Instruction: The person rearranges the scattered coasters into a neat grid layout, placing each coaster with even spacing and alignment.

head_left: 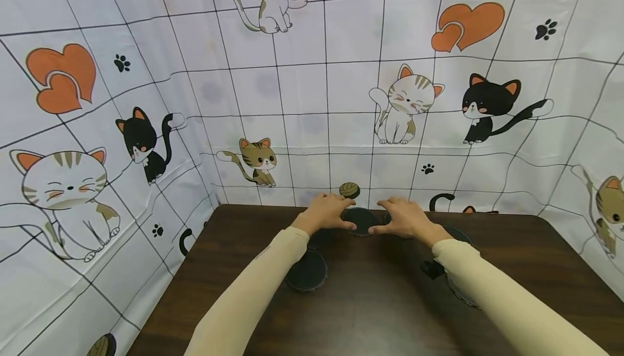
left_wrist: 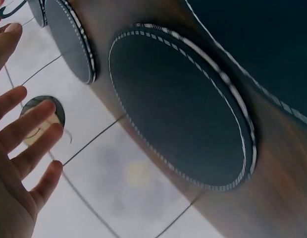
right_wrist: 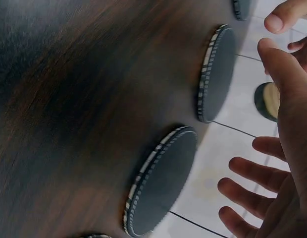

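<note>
A white cloth printed with dark grid lines, cats, hearts and paw prints hangs behind and around a dark brown wooden surface (head_left: 361, 302). The cloth (head_left: 302, 90) runs past the top and sides of the head view, cropping the upper cat; the lowest prints are cut off by the surface's back edge.

The middle disc (head_left: 359, 220), dark and round, lies near that back edge, between the two hands, its rim partly covered by the thumbs. The left hand (head_left: 324, 213) has a wide grip, fingers apart and empty; in its wrist view it is cropped at the left edge. The right hand (head_left: 402, 218) is wide and empty too, its palm cut off at the right of its own wrist view. Both wrist views show background between the fingers and the nearest discs.

More dark discs stand in a curve. The near left disc (head_left: 306, 271) shows almost whole; the next one back (head_left: 320, 238) is largely behind the left hand and sleeve. Only a sliver of another (head_left: 387, 218) shows by the right hand. The far right disc (head_left: 458, 233) and the near right disc (head_left: 463, 295) are mostly hidden by the right sleeve (head_left: 512, 296). A small black object (head_left: 431, 269) beside it is too dark to identify.
</note>
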Demonstrator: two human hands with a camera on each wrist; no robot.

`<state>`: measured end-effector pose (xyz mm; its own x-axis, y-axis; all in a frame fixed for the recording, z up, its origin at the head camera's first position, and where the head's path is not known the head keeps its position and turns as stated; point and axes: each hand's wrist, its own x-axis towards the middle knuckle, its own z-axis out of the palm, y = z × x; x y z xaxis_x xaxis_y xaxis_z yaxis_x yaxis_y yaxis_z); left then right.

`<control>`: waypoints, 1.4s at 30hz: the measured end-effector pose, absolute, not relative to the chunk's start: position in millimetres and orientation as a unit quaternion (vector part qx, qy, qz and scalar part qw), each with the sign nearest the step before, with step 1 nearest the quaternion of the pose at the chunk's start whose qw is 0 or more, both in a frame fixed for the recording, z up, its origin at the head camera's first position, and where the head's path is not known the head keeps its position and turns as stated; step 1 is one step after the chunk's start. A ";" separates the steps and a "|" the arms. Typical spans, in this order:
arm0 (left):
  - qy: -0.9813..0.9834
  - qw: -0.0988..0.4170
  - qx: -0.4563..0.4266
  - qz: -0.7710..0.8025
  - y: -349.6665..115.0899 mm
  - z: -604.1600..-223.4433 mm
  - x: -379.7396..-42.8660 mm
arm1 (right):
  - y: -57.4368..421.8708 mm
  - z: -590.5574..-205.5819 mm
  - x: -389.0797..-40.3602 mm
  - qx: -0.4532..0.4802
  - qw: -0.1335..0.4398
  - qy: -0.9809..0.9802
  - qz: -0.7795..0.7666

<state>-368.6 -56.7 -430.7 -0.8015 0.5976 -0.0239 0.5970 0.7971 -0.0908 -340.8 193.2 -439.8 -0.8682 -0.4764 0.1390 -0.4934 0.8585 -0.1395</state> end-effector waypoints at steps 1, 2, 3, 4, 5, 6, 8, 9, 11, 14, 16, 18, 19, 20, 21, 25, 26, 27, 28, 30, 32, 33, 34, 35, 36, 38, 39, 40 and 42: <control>-0.948 0.004 -0.313 0.049 -54.0 -433.6 -370.6 | 193.6 -443.7 -343.6 0.249 0.045 -0.964 0.086; -0.950 0.002 -0.310 0.046 -51.5 -436.9 -372.8 | 193.6 -447.6 -346.0 0.244 0.042 -0.965 0.087; -0.951 -0.001 -0.306 0.045 -49.3 -439.9 -374.8 | 193.6 -452.1 -348.6 0.237 0.039 -0.967 0.090; -0.952 -0.003 -0.303 0.044 -47.6 -442.9 -376.9 | 193.4 -456.1 -350.5 0.231 0.036 -0.968 0.093; -0.953 -0.008 -0.298 0.043 -45.9 -445.1 -378.6 | 193.0 -460.2 -352.1 0.224 0.035 -0.969 0.097; -0.955 -0.013 -0.293 0.045 -44.7 -447.5 -380.0 | 192.4 -464.0 -353.5 0.218 0.033 -0.970 0.101; -0.959 -0.024 -0.280 0.041 -43.0 -451.6 -381.0 | 191.2 -469.9 -354.2 0.208 0.030 -0.971 0.111; -0.961 -0.027 -0.273 0.043 -42.6 -453.5 -381.2 | 191.1 -472.9 -354.6 0.205 0.030 -0.971 0.114; -0.963 -0.031 -0.263 0.045 -42.4 -457.2 -380.9 | 190.6 -478.2 -354.7 0.203 0.033 -0.971 0.118; -0.964 -0.040 -0.258 0.042 -43.2 -464.3 -381.3 | 190.9 -486.1 -354.6 0.203 0.029 -0.972 0.119; -0.963 -0.049 -0.262 0.038 -43.9 -469.0 -382.0 | 191.0 -490.0 -354.5 0.201 0.021 -0.972 0.123; -0.962 -0.057 -0.264 0.031 -44.0 -472.1 -383.2 | 191.1 -492.7 -354.4 0.200 0.014 -0.971 0.132; -0.962 -0.059 -0.264 0.026 -43.8 -472.9 -384.2 | 190.9 -493.4 -354.8 0.201 0.013 -0.970 0.137; -0.963 -0.060 -0.263 0.022 -43.6 -473.2 -384.9 | 190.8 -494.1 -355.6 0.202 0.013 -0.969 0.143; -0.963 -0.061 -0.262 0.018 -43.3 -473.3 -385.8 | 190.8 -494.4 -356.6 0.203 0.014 -0.968 0.149; -0.962 -0.066 -0.266 0.010 -40.7 -470.5 -388.1 | 191.1 -493.0 -361.0 0.214 0.015 -0.961 0.172; -0.961 -0.067 -0.269 0.009 -39.9 -469.6 -388.4 | 191.3 -491.9 -362.1 0.218 0.016 -0.959 0.180; -0.960 -0.068 -0.272 0.010 -39.1 -468.7 -389.0 | 191.6 -490.8 -363.0 0.222 0.017 -0.957 0.187; -0.959 -0.068 -0.276 0.010 -38.5 -467.9 -388.6 | 191.9 -489.9 -363.2 0.225 0.017 -0.955 0.194; -0.958 -0.070 -0.279 0.006 -37.7 -466.2 -388.2 | 192.9 -488.0 -363.3 0.233 0.022 -0.951 0.203; -0.958 -0.073 -0.278 -0.004 -37.4 -465.2 -389.1 | 194.4 -486.3 -362.8 0.241 0.030 -0.947 0.209; -0.958 -0.075 -0.278 -0.010 -37.3 -464.5 -389.6 | 195.4 -485.6 -362.1 0.245 0.035 -0.946 0.212; -0.958 -0.076 -0.277 -0.017 -37.4 -463.9 -389.9 | 196.5 -485.0 -361.3 0.248 0.041 -0.943 0.216; -0.958 -0.077 -0.277 -0.024 -37.7 -463.0 -390.1 | 197.5 -484.4 -360.4 0.253 0.050 -0.941 0.219; -0.958 -0.076 -0.276 -0.032 -38.1 -462.0 -390.0 | 198.6 -484.1 -359.5 0.258 0.060 -0.938 0.222; -0.957 -0.069 -0.280 -0.044 -39.7 -459.0 -387.3 | 200.4 -483.5 -357.0 0.266 0.080 -0.932 0.231; -0.956 -0.063 -0.282 -0.046 -41.1 -457.5 -385.1 | 201.2 -483.4 -355.8 0.271 0.091 -0.929 0.235; -0.956 -0.055 -0.284 -0.046 -42.8 -456.3 -382.1 | 201.7 -483.3 -354.3 0.277 0.102 -0.926 0.237; -0.956 -0.038 -0.286 -0.047 -46.9 -453.6 -374.0 | 202.5 -482.8 -349.6 0.291 0.118 -0.919 0.239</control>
<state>-374.0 -46.9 -453.6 -0.8330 0.5513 -0.0461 0.5442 0.8315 0.1113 -349.6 202.5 -482.8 -0.8032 -0.4776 0.3561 -0.5907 0.7165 -0.3711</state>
